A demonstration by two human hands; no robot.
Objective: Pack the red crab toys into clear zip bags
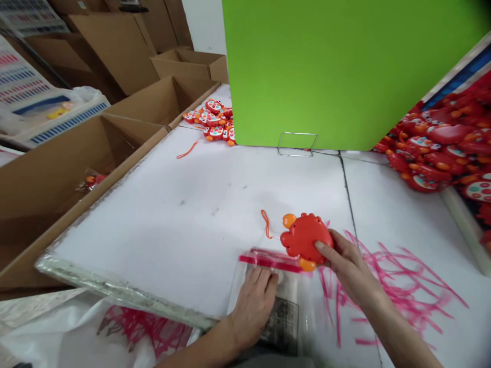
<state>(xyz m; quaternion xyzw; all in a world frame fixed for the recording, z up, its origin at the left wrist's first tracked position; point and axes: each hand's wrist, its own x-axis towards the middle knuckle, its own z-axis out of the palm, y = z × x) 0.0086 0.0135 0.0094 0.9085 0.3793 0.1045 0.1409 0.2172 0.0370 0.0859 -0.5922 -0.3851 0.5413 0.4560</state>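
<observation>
My right hand (347, 260) is closed on a red crab-shaped plastic toy (309, 236), gripping its right edge between thumb and fingers. The toy's plain red back faces up, with orange claws at its sides, and an orange loop cord (265, 223) trails to its left. Beside it, my left hand (257, 301) lies with bent fingers on top of clear plastic bags (286, 312) at the near table edge. These bags have a pink-red strip along their upper edge and dark printing. The underside of the left fingers is hidden.
Pink strips (399, 291) litter the right of the white table (172, 204). A green board (326, 66) stands at the back, a wire stand (297, 144) at its foot. Red toys lie in a heap (217, 120) and a bin (441, 148). Cardboard boxes (126, 128) line the left edge.
</observation>
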